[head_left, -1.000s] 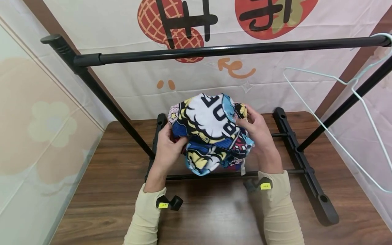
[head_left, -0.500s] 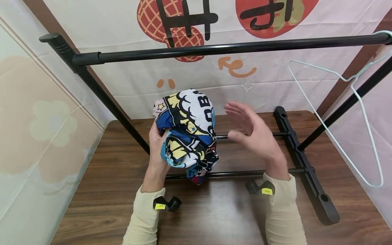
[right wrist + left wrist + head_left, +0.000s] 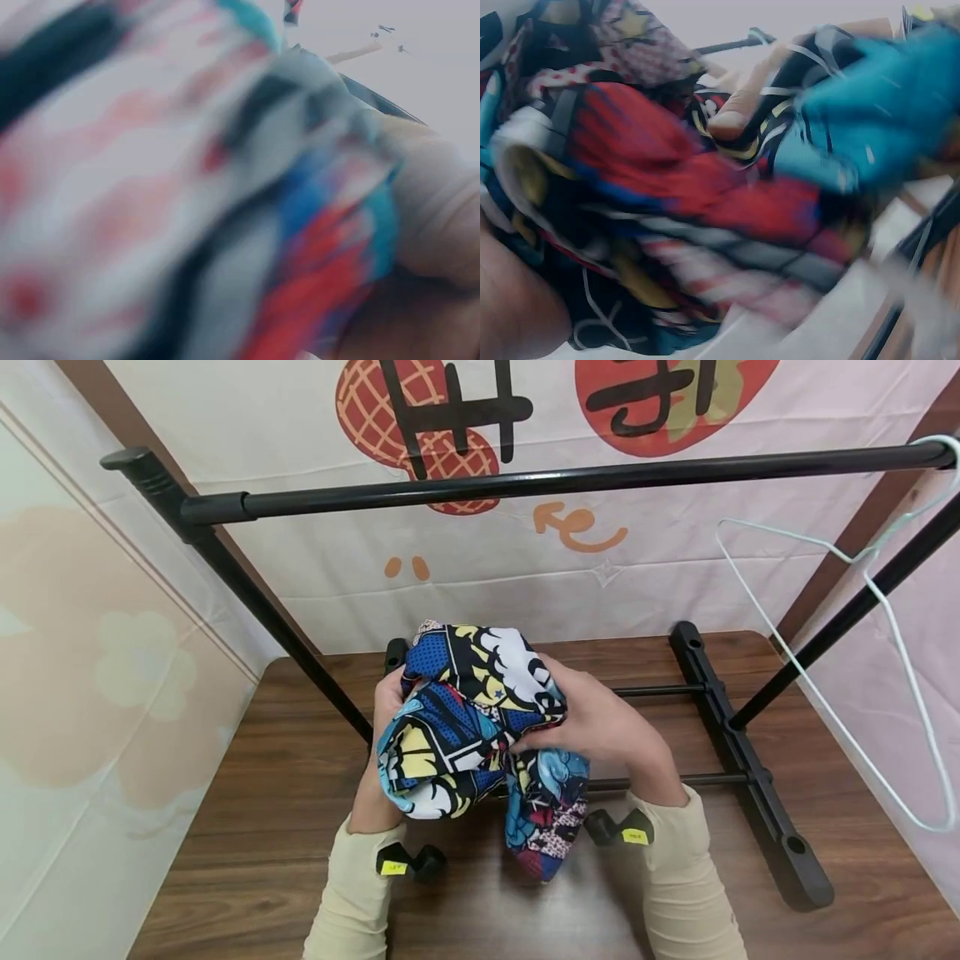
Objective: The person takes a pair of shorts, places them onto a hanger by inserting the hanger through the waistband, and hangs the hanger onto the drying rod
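Observation:
A bunched cloth garment (image 3: 480,693) with a bright comic print hangs over the floor in the head view, one end drooping low on the right. My left hand (image 3: 385,714) holds its left side, most of the fingers hidden behind the folds. On the right side my right hand (image 3: 603,718) grips it, thumb in front and fingers behind the cloth. In the left wrist view the garment (image 3: 660,150) fills most of the picture, blurred, with red and teal patches. A blurred white, red and blue stretch of the garment (image 3: 180,195) covers much of the right wrist view.
A black rack's top bar (image 3: 525,485) crosses beyond the hands. Its right foot (image 3: 750,777) stands on the brown wooden surface (image 3: 247,860). A pale blue wire hanger (image 3: 825,714) hangs at the right end of the bar. A printed white curtain (image 3: 315,552) backs the rack.
The right hand let go and spread apart from the garment, then took hold of it again. The garment swung left and has come back toward the middle, turned, with an end now drooping.

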`<action>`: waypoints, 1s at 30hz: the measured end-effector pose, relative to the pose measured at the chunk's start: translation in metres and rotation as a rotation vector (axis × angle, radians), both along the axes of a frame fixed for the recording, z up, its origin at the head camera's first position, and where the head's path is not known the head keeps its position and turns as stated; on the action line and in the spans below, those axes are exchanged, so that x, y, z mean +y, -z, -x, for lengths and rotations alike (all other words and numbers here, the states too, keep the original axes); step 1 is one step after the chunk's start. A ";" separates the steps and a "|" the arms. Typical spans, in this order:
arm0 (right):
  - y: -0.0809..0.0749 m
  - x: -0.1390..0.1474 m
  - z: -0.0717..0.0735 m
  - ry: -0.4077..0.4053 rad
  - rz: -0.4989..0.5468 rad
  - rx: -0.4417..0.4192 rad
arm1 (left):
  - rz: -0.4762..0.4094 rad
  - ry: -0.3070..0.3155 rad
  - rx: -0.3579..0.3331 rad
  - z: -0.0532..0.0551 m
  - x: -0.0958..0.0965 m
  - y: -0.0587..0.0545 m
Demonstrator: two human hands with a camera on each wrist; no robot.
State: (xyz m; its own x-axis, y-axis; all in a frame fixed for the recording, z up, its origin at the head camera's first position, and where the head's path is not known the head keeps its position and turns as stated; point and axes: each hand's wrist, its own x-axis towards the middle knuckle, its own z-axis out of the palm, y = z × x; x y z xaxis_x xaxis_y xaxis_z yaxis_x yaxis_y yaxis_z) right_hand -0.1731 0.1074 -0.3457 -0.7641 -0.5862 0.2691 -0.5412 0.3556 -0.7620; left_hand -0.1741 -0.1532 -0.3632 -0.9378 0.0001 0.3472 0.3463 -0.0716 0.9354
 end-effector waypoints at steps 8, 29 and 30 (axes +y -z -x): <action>-0.003 0.012 -0.003 0.188 -0.035 0.112 | 0.059 0.028 -0.046 0.002 -0.006 -0.001; -0.012 -0.012 0.000 0.270 0.312 -0.048 | 0.003 0.346 0.011 0.002 0.006 0.046; -0.013 -0.015 0.001 0.226 0.279 -0.071 | -0.017 0.323 0.006 0.002 0.008 0.045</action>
